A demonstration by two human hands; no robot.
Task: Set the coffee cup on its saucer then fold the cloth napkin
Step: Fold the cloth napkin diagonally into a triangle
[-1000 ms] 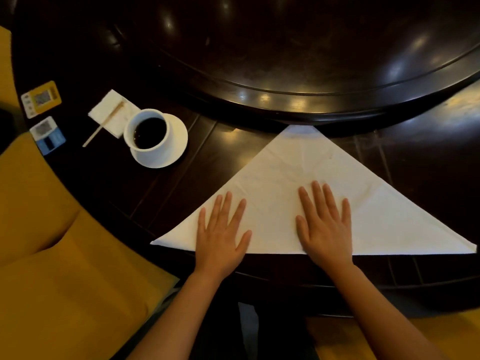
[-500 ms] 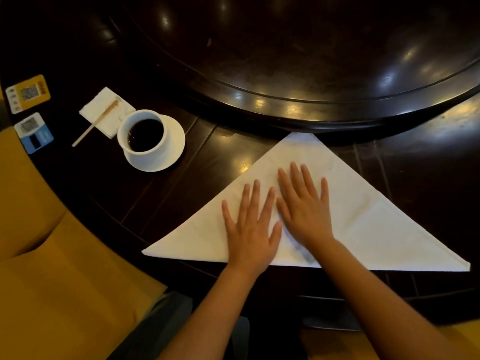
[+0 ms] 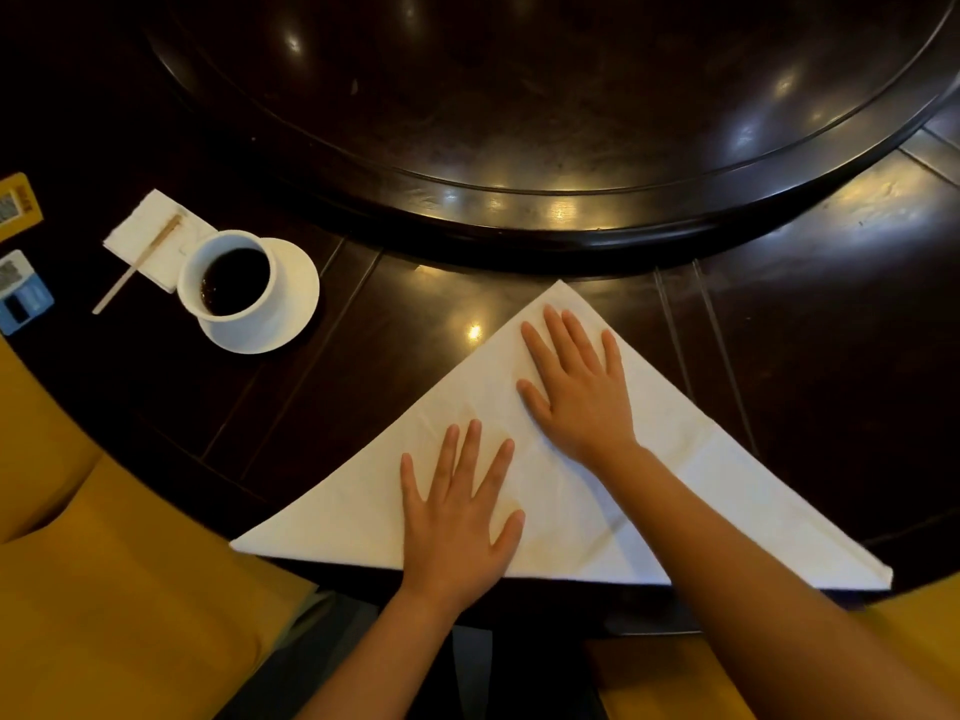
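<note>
A white cloth napkin [image 3: 727,491] lies on the dark table folded into a triangle, its long edge along the near table edge and its tip pointing away. My left hand [image 3: 460,517] rests flat on it near the long edge, fingers spread. My right hand [image 3: 576,387] lies flat higher up, fingertips close to the tip. Neither hand holds anything. At the left, a white cup [image 3: 231,280] of black coffee stands on its white saucer [image 3: 296,304].
A paper napkin [image 3: 145,236] with a wooden stirrer [image 3: 137,265] lies left of the cup. Two small cards [image 3: 21,291] sit at the far left edge. A raised dark turntable [image 3: 545,122] fills the table's middle. Yellow chair cushions [image 3: 104,589] sit below left.
My right hand has slid up the napkin toward its tip. My left hand has stayed low near the long edge, so the two hands have moved apart. The view shifted slightly.
</note>
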